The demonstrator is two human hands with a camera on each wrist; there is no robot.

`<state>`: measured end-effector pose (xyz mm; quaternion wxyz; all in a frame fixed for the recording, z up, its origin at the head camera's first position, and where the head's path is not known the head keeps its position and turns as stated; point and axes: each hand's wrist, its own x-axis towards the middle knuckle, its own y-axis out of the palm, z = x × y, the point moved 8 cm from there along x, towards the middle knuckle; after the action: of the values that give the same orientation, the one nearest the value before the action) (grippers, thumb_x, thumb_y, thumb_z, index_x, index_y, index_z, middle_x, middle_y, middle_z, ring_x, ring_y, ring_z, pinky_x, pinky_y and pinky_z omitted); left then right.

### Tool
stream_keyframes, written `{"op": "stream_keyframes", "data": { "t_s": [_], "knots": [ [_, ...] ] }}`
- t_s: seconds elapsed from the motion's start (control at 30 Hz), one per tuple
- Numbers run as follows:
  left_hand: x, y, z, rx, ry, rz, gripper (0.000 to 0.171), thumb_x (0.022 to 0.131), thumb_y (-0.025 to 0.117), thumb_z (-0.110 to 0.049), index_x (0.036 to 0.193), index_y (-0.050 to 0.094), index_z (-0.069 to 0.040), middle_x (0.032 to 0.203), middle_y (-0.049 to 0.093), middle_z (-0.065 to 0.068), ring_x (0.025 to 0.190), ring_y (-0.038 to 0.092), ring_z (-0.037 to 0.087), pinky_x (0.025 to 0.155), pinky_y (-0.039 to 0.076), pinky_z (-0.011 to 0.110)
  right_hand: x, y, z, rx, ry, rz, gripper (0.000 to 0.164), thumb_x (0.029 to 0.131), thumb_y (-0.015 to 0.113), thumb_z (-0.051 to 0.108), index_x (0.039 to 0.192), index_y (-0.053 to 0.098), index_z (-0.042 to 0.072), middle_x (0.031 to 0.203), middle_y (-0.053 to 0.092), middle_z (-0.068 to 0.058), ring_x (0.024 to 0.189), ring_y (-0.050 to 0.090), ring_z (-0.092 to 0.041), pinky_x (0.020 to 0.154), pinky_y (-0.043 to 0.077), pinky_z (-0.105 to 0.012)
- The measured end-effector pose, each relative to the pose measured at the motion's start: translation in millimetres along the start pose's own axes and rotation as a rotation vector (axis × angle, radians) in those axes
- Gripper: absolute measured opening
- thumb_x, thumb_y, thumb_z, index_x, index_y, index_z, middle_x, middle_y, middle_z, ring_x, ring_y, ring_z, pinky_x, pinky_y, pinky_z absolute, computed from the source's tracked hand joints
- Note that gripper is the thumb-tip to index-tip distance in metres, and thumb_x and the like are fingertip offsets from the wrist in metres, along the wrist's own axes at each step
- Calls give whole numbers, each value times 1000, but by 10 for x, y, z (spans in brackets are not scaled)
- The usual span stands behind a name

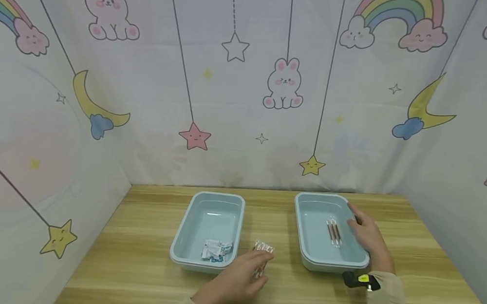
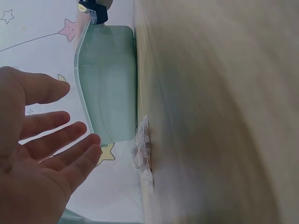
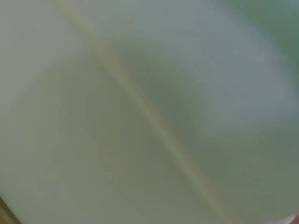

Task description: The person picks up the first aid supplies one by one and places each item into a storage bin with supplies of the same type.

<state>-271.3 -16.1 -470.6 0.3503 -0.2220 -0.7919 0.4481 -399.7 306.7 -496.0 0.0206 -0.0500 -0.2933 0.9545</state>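
My left hand (image 1: 237, 278) hovers over the table between two light blue plastic bins, its fingers loosely bent and apart. Just beyond its fingers lies a bundle of slim items in crinkled clear wrapping (image 1: 264, 246), partly hidden by the hand. In the left wrist view that hand (image 2: 42, 135) holds nothing, and the wrapped bundle (image 2: 142, 154) lies on the table. My right hand (image 1: 369, 235) grips the right rim of the right bin (image 1: 314, 217), thumb toward the inside. In that bin lie several brown, white-tipped swabs (image 1: 334, 232). The bin's wall (image 3: 117, 140) fills the right wrist view.
The left bin (image 1: 208, 217) holds white-and-blue small packets (image 1: 217, 250) near its front end. Both bins stand on a wood-grain table (image 1: 137, 249). A cartoon-printed cloth (image 1: 240, 93) encloses the table's back and sides.
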Motion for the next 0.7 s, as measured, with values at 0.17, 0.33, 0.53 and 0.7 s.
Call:
{"op": "stream_keyframes", "data": {
  "t_s": [0.17, 0.33, 0.53, 0.7],
  "knots": [
    [6, 13, 31, 1, -23, 1, 49, 86, 69, -19, 131, 57, -4, 131, 62, 9, 121, 59, 22, 105, 47, 33, 10, 1, -4, -2, 1, 1, 56, 103, 37, 17, 156, 18, 16, 161, 16, -21, 145, 16, -47, 115, 19, -63],
    [6, 59, 81, 8, -59, 21, 48, 86, 69, -20, 130, 59, -4, 130, 62, 8, 121, 59, 22, 104, 47, 33, 25, 6, -1, -11, -10, 3, 56, 103, 37, 17, 156, 19, 15, 160, 16, -21, 145, 16, -48, 115, 19, -64],
    [10, 89, 119, 11, -82, 48, 45, 87, 68, -20, 128, 60, -4, 131, 62, 10, 124, 58, 23, 106, 46, 35, 36, 9, 0, -3, -17, 6, 57, 103, 37, 16, 156, 18, 14, 160, 16, -22, 145, 16, -48, 114, 20, -64],
    [10, 126, 146, 9, -99, 89, 43, 88, 65, -20, 128, 61, -4, 134, 60, 11, 127, 56, 25, 108, 44, 36, 55, 10, -7, 4, -21, 8, 57, 103, 37, 16, 156, 18, 14, 160, 16, -22, 145, 16, -48, 114, 20, -64]
  ]
}}
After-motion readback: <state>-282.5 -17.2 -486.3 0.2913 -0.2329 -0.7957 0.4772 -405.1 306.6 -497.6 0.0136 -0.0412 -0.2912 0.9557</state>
